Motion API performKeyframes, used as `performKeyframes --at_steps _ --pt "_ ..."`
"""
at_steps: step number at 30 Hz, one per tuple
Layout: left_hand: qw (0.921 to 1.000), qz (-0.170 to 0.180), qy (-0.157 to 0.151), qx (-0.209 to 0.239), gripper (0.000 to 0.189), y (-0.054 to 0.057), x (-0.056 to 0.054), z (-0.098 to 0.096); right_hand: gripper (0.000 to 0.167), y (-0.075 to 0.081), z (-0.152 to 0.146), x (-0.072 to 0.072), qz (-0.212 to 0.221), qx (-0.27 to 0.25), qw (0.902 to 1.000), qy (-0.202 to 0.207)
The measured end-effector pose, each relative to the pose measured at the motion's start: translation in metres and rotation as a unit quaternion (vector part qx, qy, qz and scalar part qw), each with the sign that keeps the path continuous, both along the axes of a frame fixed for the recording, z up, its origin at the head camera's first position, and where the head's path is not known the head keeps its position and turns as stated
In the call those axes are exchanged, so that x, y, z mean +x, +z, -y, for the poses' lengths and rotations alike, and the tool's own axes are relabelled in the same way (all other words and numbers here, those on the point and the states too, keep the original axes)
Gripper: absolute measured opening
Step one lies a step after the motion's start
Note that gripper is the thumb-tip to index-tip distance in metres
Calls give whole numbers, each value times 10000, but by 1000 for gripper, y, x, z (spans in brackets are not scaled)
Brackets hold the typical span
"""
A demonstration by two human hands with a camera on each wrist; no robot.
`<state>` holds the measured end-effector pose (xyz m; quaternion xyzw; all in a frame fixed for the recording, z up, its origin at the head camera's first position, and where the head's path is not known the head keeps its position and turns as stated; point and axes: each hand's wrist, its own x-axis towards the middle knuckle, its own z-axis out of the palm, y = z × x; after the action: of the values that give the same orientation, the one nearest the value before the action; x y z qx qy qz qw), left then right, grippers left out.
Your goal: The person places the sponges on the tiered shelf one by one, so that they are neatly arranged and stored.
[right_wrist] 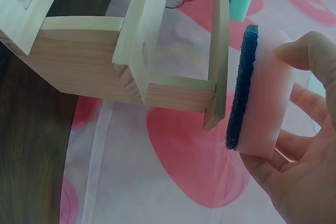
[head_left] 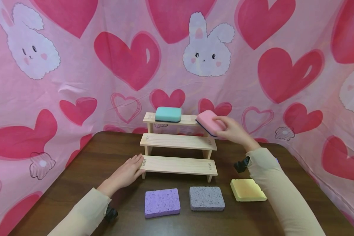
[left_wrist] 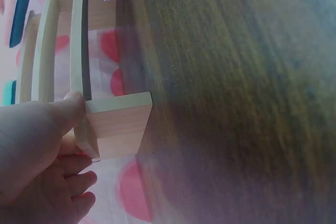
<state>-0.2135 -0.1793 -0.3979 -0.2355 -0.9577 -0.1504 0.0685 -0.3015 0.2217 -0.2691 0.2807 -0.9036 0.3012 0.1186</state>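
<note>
My right hand (head_left: 231, 129) grips a pink sponge (head_left: 209, 121) with a dark blue scouring layer by its side, thumb on one face and fingers round the other. In the right wrist view the pink sponge (right_wrist: 265, 95) is tilted beside the end of the top board, its blue side facing the wood. The three-step wooden stand (head_left: 177, 141) carries a mint-green sponge (head_left: 168, 113) on the left of its top step. My left hand (head_left: 127, 170) holds the left end of the lowest step; in the left wrist view its thumb and fingers pinch the board end (left_wrist: 86, 135).
In front of the stand, a purple sponge (head_left: 162, 202), a grey sponge (head_left: 206, 198) and a yellow sponge (head_left: 246, 190) lie in a row on the dark wooden table (head_left: 112, 147). The yellow one is partly behind my right sleeve. A pink heart-and-rabbit cloth (head_left: 171, 65) hangs behind.
</note>
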Motion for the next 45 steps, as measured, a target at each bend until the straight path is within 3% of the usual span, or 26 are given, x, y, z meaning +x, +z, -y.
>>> performKeyframes --at_steps 9,16,30,45 --pt "10000 10 -10 -9 56 2 1 0 49 -3 8 -8 -6 119 9997 218" --pt "10000 13 -2 -18 57 2 0 0 50 -1 11 -10 141 247 9995 163" --pt "10000 56 18 -18 58 0 0 0 48 1 16 -14 -17 430 9986 295" --pt "10000 7 -4 -48 56 1 0 1 39 5 20 -19 141 339 9988 325"
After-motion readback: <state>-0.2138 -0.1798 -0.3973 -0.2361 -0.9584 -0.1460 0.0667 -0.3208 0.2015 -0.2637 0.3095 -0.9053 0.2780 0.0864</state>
